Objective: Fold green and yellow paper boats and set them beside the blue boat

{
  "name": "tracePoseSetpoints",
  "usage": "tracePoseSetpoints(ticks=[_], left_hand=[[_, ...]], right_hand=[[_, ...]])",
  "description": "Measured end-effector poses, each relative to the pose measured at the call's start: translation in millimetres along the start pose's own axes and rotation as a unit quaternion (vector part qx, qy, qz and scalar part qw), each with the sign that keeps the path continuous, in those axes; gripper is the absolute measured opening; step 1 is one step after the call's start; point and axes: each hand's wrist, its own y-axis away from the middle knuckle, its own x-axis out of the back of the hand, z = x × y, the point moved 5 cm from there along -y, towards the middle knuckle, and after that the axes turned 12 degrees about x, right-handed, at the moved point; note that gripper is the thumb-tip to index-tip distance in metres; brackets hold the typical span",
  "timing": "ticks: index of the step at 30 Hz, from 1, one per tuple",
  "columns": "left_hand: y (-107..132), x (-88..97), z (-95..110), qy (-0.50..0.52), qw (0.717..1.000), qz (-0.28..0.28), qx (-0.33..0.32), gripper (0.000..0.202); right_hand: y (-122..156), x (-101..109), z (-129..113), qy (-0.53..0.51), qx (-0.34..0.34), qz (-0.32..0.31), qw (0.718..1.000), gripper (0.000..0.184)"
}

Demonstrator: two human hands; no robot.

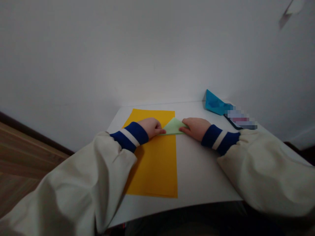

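A light green folded paper (174, 125), triangular with its point away from me, is held between my two hands. My left hand (152, 127) pinches its left corner, thumb along the near edge. At the right corner, my right hand (195, 127) grips it in the same way, fingers closed. Beneath the green paper lies an orange-yellow sheet (157, 164), reaching from near the wall toward the table's front. The corners of the green paper are hidden under my fingers.
A blue folded paper piece (215, 103) stands at the back right. Beside it lies a phone (240, 119) with its screen blurred out. The white table (197, 170) meets a pale wall (152, 59) at the back. Wooden furniture (27, 157) is at the left.
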Motion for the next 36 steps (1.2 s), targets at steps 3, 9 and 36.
tracePoseSetpoints(ticks=[3,9,36], left_hand=[[0.9,0.4,0.2,-0.011,1.0,0.007,0.007,0.04],[5.0,0.7,-0.1,-0.041,0.999,0.013,0.001,0.039],[3.2,0.7,-0.6,0.129,0.986,-0.095,-0.054,0.027]], right_hand=[[-1.3,-0.6,-0.4,-0.001,0.001,0.001,1.0,0.036],[-3.9,-2.8,-1.0,-0.006,0.008,0.007,1.0,0.035],[13.2,0.5,7.6,-0.014,0.025,0.005,1.0,0.035]])
